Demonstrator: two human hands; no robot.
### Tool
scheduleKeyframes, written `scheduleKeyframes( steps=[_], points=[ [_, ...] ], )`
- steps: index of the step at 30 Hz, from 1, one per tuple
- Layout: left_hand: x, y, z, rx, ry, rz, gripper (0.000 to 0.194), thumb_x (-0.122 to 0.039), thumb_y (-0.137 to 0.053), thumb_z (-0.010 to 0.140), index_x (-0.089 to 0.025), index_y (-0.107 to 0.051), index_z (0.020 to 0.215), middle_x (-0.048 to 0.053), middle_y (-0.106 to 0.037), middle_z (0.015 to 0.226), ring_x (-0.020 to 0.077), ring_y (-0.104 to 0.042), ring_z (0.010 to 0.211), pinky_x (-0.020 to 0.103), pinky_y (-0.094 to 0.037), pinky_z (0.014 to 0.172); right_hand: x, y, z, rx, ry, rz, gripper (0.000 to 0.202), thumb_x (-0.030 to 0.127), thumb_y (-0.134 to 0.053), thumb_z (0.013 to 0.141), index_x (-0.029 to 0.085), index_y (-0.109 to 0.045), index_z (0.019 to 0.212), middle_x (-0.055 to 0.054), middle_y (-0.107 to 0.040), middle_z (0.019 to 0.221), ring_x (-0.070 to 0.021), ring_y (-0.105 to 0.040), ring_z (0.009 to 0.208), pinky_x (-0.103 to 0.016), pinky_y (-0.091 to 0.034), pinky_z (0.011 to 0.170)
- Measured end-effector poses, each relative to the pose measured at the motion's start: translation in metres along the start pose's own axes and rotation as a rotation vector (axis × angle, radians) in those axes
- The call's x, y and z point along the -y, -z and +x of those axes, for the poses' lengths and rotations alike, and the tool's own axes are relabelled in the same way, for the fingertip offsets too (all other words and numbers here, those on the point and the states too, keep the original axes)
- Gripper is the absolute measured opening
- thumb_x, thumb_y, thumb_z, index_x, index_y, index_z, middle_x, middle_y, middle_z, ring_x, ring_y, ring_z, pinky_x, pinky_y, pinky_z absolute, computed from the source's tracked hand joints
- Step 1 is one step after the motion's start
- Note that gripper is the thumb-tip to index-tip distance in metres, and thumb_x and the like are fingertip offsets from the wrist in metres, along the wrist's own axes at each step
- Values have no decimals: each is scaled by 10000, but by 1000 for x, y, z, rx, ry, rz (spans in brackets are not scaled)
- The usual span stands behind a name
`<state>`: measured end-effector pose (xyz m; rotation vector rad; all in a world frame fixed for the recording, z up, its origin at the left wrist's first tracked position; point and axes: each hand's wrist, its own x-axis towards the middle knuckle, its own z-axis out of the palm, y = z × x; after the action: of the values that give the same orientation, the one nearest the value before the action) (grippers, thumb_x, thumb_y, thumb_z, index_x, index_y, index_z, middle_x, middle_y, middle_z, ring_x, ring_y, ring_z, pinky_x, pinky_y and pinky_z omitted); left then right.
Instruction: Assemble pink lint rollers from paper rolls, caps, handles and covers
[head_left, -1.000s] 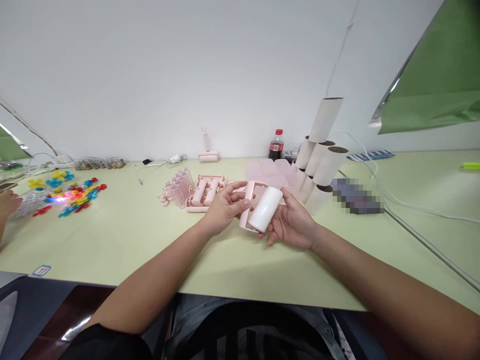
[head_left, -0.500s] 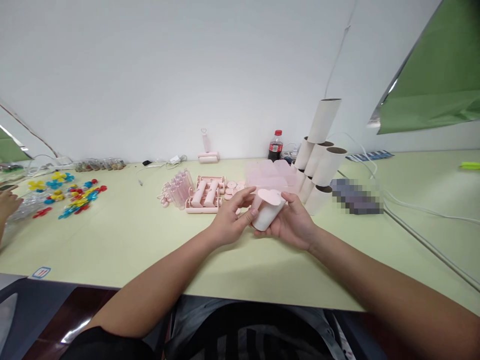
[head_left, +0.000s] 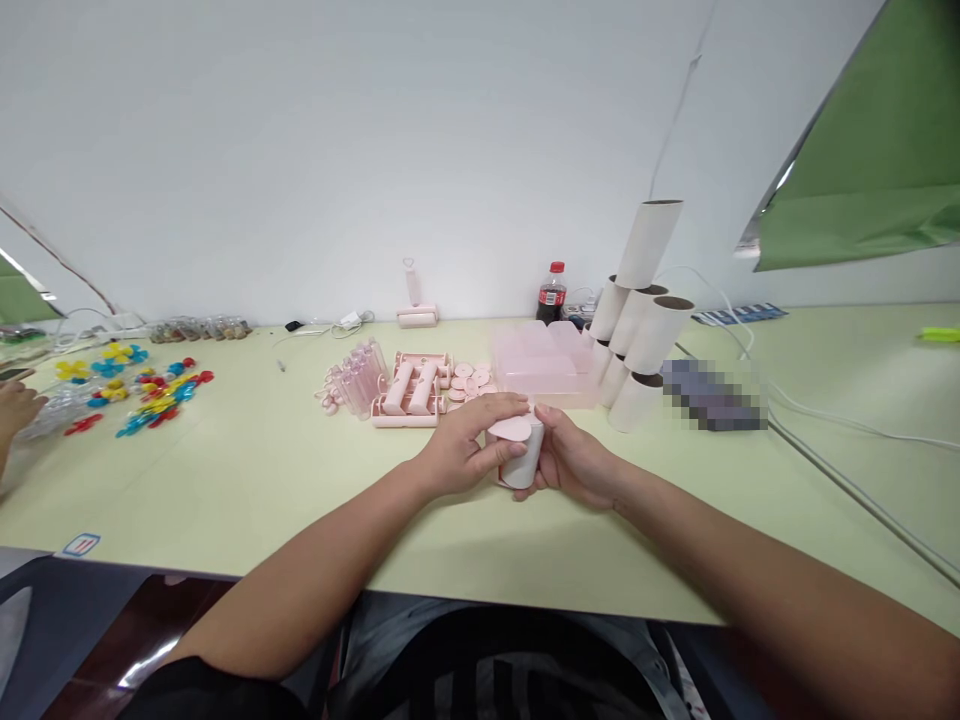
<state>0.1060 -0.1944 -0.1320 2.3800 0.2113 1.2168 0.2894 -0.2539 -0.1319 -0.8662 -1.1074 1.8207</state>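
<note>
A short white lint roller roll (head_left: 525,462) stands nearly upright between my hands, just over the table, with a pink rounded end piece (head_left: 513,430) at its top. My left hand (head_left: 471,445) is closed on its left side, fingers over the top and thumb across the front. Around the right side wrap the fingers of my right hand (head_left: 576,458), thumb near the top edge. Part of the pink holder is hidden by my fingers. Just behind lie pink lint roller holders (head_left: 409,420), pink discs (head_left: 471,378) and clear pink handles (head_left: 358,380).
White rolls (head_left: 651,335) are stacked at the right, beside translucent pink boxes (head_left: 541,360). A cola bottle (head_left: 552,292) and an assembled lint roller (head_left: 416,314) stand near the wall. Colourful plastic parts (head_left: 157,395) and another person's hand (head_left: 16,405) are at far left. Cables cross the right side.
Both hands have lowered the roll slightly toward me and turned it from tilted to nearly upright. My left fingers now lie over its top end. The pink boxes behind show more fully.
</note>
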Motion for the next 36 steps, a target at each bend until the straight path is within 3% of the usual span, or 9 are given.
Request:
scheduleKeyframes(
  steps=[10, 17, 23, 31, 36],
  points=[
    [-2, -6, -2, -93, -19, 122, 327, -302, -615, 894, -211, -619, 1208, 132, -679, 1213, 236, -638, 1148, 439, -528, 960, -3, 2, 1, -21, 5, -27, 560, 649, -335, 950, 183, -586, 1133, -124, -703, 961, -231, -682, 811, -385, -597, 655],
    [-1, -4, -3, -37, -5, 125, 358, -343, -580, 914, -207, -587, 1246, 137, -657, 1240, 247, -611, 1179, 450, -504, 991, -4, 3, 0, -13, -2, -67, 592, 667, -342, 938, 168, -613, 1104, -118, -708, 873, -230, -680, 757, -365, -587, 597],
    [-3, 4, -1, 0, -94, 127, 431, -387, -624, 888, -177, -572, 1261, 162, -650, 1212, 252, -608, 1165, 428, -516, 972, -3, 2, -1, -33, 20, -137, 631, 714, -401, 891, 146, -647, 1016, -112, -689, 822, -212, -657, 711, -347, -580, 582],
    [-3, 1, -4, -3, -139, 223, 495, -378, -631, 883, -197, -523, 1331, 176, -612, 1302, 262, -581, 1225, 434, -501, 995, -4, 7, 0, -100, 84, -220, 553, 687, -542, 838, 163, -659, 968, -87, -665, 832, -201, -631, 734, -335, -593, 582],
    [0, -2, -5, -42, -171, 289, 437, -413, -605, 892, -213, -564, 1279, 150, -662, 1238, 247, -640, 1136, 403, -534, 927, -6, 3, -1, -44, 59, -145, 554, 697, -517, 847, 170, -649, 952, -95, -673, 869, -215, -627, 782, -365, -583, 633]
  ],
)
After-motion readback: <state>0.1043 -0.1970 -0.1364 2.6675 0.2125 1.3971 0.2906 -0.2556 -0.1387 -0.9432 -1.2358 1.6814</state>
